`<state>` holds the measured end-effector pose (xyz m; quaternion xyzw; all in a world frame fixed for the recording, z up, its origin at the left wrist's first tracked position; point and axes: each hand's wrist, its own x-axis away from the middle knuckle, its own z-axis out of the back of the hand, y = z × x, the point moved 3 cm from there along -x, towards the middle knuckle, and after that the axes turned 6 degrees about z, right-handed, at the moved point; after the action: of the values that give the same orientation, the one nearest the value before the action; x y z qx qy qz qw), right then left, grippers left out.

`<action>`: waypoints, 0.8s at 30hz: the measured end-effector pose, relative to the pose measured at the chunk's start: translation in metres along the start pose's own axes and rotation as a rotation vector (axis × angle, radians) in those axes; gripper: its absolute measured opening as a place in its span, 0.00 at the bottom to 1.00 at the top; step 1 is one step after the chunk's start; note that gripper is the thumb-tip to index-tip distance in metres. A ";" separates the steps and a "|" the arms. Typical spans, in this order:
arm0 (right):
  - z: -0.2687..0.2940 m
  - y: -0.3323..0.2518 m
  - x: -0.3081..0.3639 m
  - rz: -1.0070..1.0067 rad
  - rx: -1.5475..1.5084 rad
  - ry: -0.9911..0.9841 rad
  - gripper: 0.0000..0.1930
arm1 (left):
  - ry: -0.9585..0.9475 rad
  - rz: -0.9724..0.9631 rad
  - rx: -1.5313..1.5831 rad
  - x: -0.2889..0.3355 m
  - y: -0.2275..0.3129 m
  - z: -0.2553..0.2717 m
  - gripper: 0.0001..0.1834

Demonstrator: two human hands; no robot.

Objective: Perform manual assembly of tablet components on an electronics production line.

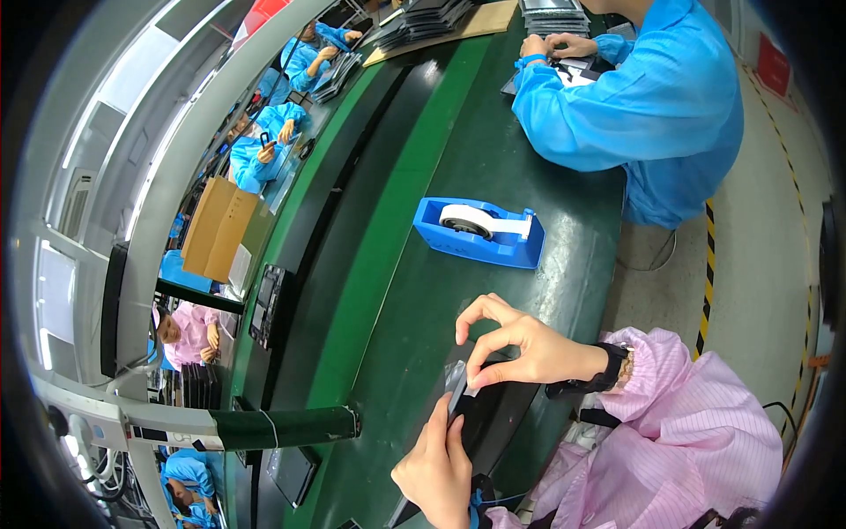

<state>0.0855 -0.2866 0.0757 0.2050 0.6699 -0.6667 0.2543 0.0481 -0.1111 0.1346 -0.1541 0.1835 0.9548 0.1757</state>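
Observation:
A dark flat panel [490,425] lies on the green bench in front of me, with shiny clear film [453,377] along its far edge. My left hand [436,467] grips that edge between thumb and fingers. Just beyond it, my right hand [511,344] pinches a small white strip [470,391] against the edge with thumb and forefinger, its other fingers curled above. Past my right hand stands a blue tape dispenser [480,247] carrying a roll of white tape [465,218], whose free end reaches the cutter.
A co-worker in a blue smock [643,106] handles parts at the same bench. A green-wrapped post [291,432] juts in at left. Dark conveyor strips run alongside, bearing a dark device [269,304]. Panels are stacked [423,22] at the far end; more co-workers sit opposite.

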 end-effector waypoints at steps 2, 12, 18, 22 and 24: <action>-0.003 -0.001 -0.002 0.035 0.023 0.006 0.04 | -0.013 0.009 -0.009 0.000 -0.001 0.000 0.12; -0.005 0.008 0.000 0.203 0.204 -0.017 0.09 | -0.036 0.013 0.033 -0.002 0.000 -0.007 0.13; -0.018 0.010 -0.001 0.166 0.210 -0.015 0.18 | -0.030 0.022 0.019 0.000 -0.001 0.000 0.13; -0.009 0.015 -0.001 0.118 0.183 0.011 0.20 | -0.024 0.012 0.023 -0.001 -0.002 -0.002 0.13; -0.003 0.012 0.002 0.109 0.281 0.065 0.22 | -0.035 0.022 0.019 -0.001 -0.004 -0.002 0.13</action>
<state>0.0914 -0.2831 0.0645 0.2959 0.5660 -0.7321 0.2370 0.0508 -0.1090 0.1321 -0.1337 0.1914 0.9574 0.1699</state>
